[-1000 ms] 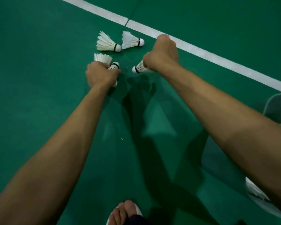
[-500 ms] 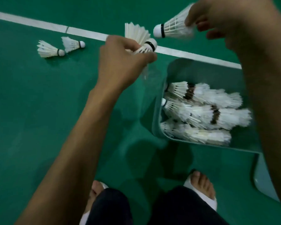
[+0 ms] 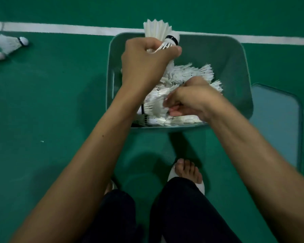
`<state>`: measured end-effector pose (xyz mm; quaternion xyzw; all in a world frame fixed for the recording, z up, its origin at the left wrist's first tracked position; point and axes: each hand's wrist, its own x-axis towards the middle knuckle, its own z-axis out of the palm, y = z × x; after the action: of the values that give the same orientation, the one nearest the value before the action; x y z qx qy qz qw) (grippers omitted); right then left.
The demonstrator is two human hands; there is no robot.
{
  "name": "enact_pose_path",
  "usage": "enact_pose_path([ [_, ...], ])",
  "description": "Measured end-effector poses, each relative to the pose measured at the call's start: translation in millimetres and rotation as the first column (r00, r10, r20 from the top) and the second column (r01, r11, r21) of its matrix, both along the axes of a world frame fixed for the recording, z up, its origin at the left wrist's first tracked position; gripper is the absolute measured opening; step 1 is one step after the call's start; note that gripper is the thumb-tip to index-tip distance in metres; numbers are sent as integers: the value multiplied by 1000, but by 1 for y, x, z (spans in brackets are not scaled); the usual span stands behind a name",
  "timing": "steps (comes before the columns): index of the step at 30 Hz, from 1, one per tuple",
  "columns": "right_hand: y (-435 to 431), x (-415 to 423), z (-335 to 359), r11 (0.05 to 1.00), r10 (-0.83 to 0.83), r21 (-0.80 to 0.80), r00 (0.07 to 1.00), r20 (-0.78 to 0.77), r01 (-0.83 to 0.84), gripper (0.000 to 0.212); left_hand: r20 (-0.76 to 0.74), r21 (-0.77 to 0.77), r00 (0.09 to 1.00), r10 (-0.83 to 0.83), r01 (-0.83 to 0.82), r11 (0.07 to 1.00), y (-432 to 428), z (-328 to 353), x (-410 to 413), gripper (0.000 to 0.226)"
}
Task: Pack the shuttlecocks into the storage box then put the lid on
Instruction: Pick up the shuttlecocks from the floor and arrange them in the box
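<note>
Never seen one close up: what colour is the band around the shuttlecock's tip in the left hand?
Black, on a white shuttlecock; head view.

Arms: we see both forearms bare to the lower edge of the frame, with no sleeve, watch or band on either.
Left hand [image 3: 144,62]: bare, no glove and no ring that we can make out.
Right hand [image 3: 191,100]: bare as well; the fingers [image 3: 174,109] are slightly blurred.
Trousers [image 3: 188,213]: dark, near black, plain cloth over both legs; we find no seam or marking in the dim light.
Right foot [image 3: 188,171]: toes bare, in a white open-toed slipper [image 3: 201,187].
Left foot [image 3: 111,186]: mostly hidden behind the forearm; we see only a sliver of pale footwear.
</note>
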<state>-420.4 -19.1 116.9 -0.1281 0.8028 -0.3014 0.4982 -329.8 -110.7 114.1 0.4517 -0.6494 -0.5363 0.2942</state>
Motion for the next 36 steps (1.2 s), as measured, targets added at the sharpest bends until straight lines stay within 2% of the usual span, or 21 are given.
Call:
enact_pose_path([
  [4,-22,21,-20,990,118,73,991,63,-123,32,1,-1,1000,5,-5,1000,-13,-2,9,35],
  [8,-35,28,-31,949,236,174,958,160,-263,19,0,1,1000,11,-11,1000,-21,-5,13,30],
  [11,-41,33,-39,951,195,216,972,134,-221,29,6,-23,1000,-10,11,1000,-18,-6,13,28],
  [18,-43,34,-37,931,292,204,952,86,-304,10,15,-55,1000,-25,25,998,-18,-8,22,24],
  [19,-42,33,-34,934,288,197,954,79,-299,13,13,-50,1000,-19,19,999,-19,-8,25,24],
  [21,-38,31,-35,960,227,146,969,99,-240,27,6,-37,1000,-9,9,999,-21,-7,29,23],
  [24,-34,32,-35,979,148,113,972,182,-170,26,12,-39,1000,-4,4,999,-22,-6,32,20],
  [27,-36,36,-36,969,148,172,973,175,-178,20,25,-35,1000,-8,9,999,-21,-6,33,19],
  [30,-41,39,-40,941,242,229,968,66,-251,9,31,-32,999,-20,21,999,-17,-7,32,21],
  [33,-46,34,-50,908,363,271,922,-134,-319,22,45,-37,998,-40,42,998,-15,-9,32,22],
  [36,-44,31,-50,888,425,262,891,-158,-378,18,74,-31,995,-74,76,997,-16,-9,35,25],
])
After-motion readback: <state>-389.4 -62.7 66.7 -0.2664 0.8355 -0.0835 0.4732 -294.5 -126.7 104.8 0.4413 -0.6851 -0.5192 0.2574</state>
